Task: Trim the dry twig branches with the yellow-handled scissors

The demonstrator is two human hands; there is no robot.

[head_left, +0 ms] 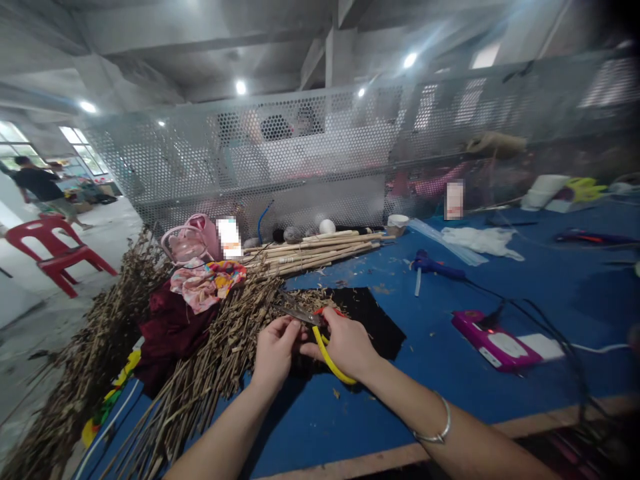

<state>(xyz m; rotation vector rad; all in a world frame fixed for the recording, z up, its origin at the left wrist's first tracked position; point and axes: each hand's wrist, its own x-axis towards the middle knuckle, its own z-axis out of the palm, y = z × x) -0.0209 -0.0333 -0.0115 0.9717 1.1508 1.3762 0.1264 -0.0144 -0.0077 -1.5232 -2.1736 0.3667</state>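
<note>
My right hand (345, 341) is closed around the handles of a pair of scissors (304, 315), one handle yellow and one red-orange. Their metal blades point up and left, over the dried plant stems (235, 327). Close beside the blades, my left hand (275, 350) has its thumb and fingertips pinched together. Whatever those fingertips hold is too small to make out. A black cloth (375, 323) lies beneath and behind my right hand, with bits of dry plant on it.
Behind the stems lie a bundle of wooden sticks (320, 253) and a pink bag (187, 240). A blue glue gun (437, 265) and a magenta device (493, 340) with cables are on the blue table (425, 387). A perforated metal screen (300, 160) stands along the back.
</note>
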